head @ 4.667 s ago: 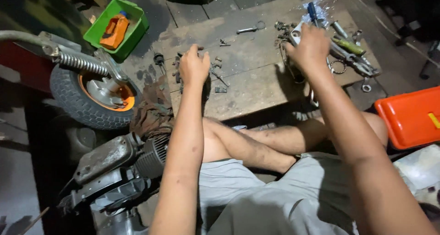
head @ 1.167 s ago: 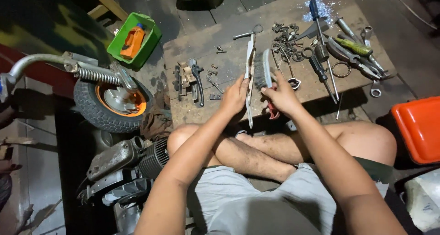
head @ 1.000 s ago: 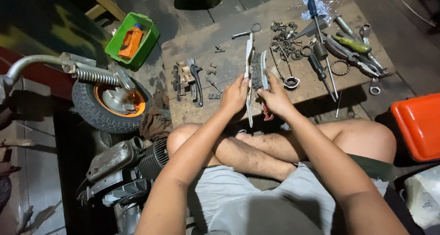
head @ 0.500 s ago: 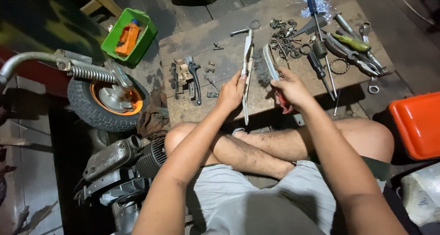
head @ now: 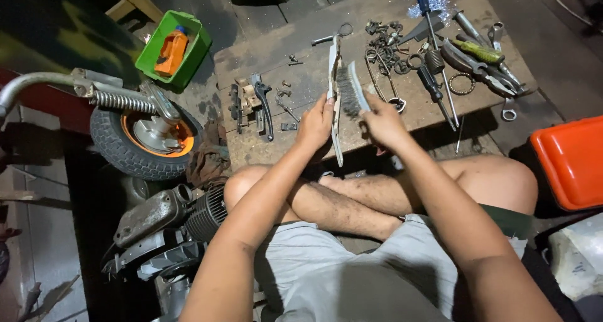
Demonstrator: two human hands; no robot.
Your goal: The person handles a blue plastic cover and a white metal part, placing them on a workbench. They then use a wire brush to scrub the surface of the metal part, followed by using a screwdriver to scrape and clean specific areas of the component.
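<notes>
My left hand (head: 316, 125) grips a long, narrow, pale metal strip (head: 333, 77), held upright over a low wooden board (head: 314, 21). My right hand (head: 383, 122) holds a wire brush (head: 352, 91) by its handle, its bristles pressed against the strip's right side. Both hands are close together above the board's near edge. My crossed bare legs are below them.
Screwdrivers (head: 430, 21), wrenches (head: 502, 77), springs, rings and small parts lie on the board's right side. A black lever (head: 264, 102) and brackets lie left. A small wheel (head: 144, 137), an engine (head: 169, 221), a green bin (head: 171, 46) and an orange lid (head: 568, 162) surround me.
Earlier both hands reached to the board. Since then they picked up the strip and brush, and the brush has shifted along the strip's side.
</notes>
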